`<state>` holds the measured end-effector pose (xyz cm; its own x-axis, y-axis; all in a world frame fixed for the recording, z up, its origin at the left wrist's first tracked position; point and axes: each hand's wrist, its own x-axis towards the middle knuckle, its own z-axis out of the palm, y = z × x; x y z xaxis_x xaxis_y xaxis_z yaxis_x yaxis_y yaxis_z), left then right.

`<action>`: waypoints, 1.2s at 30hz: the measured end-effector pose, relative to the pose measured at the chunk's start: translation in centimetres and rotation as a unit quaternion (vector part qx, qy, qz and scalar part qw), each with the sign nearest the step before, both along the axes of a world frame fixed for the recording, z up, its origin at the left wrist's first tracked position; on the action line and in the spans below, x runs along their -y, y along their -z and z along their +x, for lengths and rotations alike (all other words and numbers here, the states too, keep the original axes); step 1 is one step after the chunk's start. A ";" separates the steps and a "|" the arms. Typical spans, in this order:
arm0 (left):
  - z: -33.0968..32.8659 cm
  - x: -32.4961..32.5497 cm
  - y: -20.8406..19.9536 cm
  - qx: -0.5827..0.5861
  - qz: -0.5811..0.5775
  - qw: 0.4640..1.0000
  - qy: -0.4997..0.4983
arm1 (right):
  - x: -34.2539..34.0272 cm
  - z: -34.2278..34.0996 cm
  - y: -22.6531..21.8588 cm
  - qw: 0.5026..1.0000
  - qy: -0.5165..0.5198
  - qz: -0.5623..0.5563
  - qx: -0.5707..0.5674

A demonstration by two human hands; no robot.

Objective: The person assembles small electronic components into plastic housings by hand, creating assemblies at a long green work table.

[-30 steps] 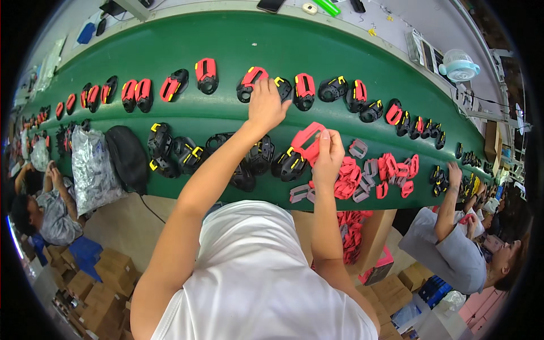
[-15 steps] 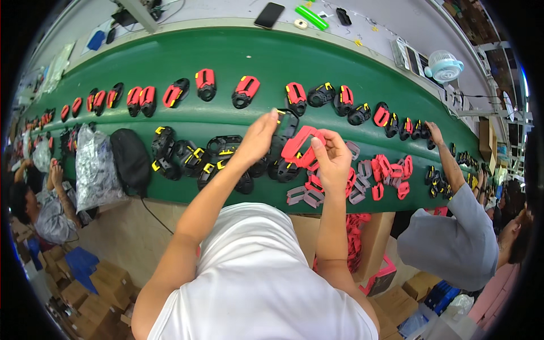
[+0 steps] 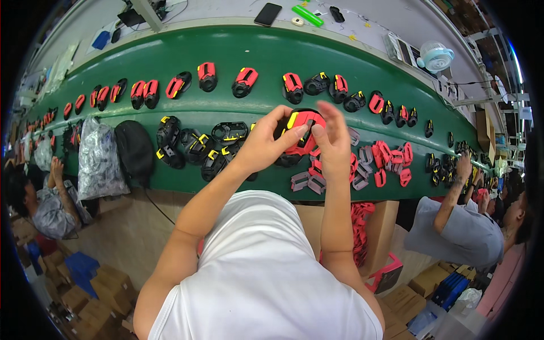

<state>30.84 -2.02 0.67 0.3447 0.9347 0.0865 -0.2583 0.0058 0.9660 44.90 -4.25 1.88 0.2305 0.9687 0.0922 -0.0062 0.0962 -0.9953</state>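
Observation:
In front of my chest, a black plastic shell with yellow tabs and a red oval frame over it is held above the green conveyor belt. My left hand is closed around its left side, thumb on the red frame. My right hand is at the right side, thumb against the frame; its raised fingers are smeared by motion. Below and left of my hands lie several black shells with yellow tabs. Loose red frames and grey frames lie to the right.
Red-and-black assemblies line the belt's far side. A clear plastic bag and black cover lie left. A carton of red parts stands below the belt's near edge. A small fan is far right; co-workers sit both sides.
The red frame has moved from my right hand onto the black shell. My hands have come together around it. The co-worker on the right has drawn an arm back from the belt's middle.

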 end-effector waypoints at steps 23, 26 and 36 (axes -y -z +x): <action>-1.2 1.1 -4.5 -0.031 -0.114 0.980 0.158 | 4.1 3.2 -5.4 0.758 -0.100 0.328 0.554; -0.1 1.6 -3.2 0.035 -0.090 0.995 0.031 | 3.9 2.8 -6.1 0.772 -0.097 0.319 0.541; 0.0 2.5 -4.2 0.017 -0.048 0.996 -0.078 | 3.6 -1.4 -0.8 0.983 -0.029 0.025 -0.178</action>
